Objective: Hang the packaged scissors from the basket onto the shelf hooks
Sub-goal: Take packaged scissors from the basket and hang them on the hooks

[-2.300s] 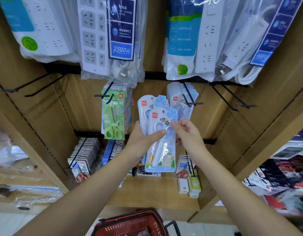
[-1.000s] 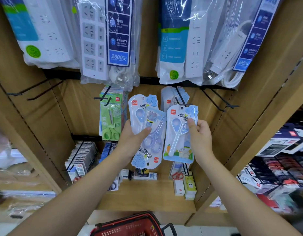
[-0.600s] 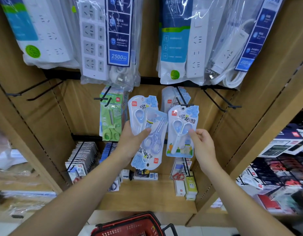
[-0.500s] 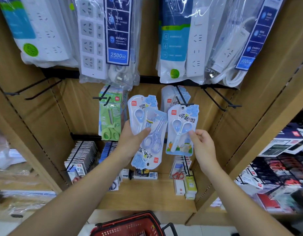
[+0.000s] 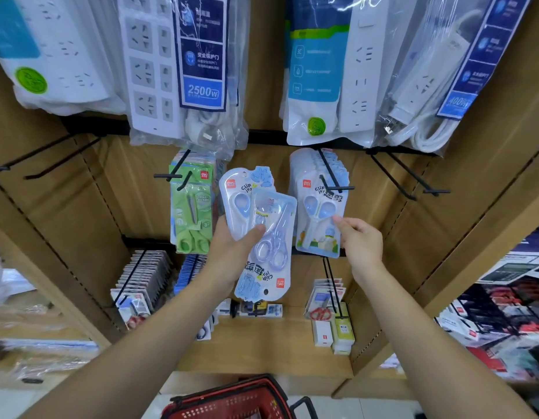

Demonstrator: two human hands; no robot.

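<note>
Blue scissors pack (image 5: 318,219) hangs on the shelf hook (image 5: 337,187), at the front of a stack of like packs. Right hand (image 5: 360,241) sits just below and right of the hook with the arm extended upward. Its fingers are loosely curled, one fingertip touches the hung pack's right edge, and it grips nothing. Left hand (image 5: 231,249), left of the hook with the arm raised, holds an upright pack (image 5: 238,201) and an inverted pack (image 5: 272,246), thumb pressed across their faces. Red basket (image 5: 231,400) is well below the hook.
</note>
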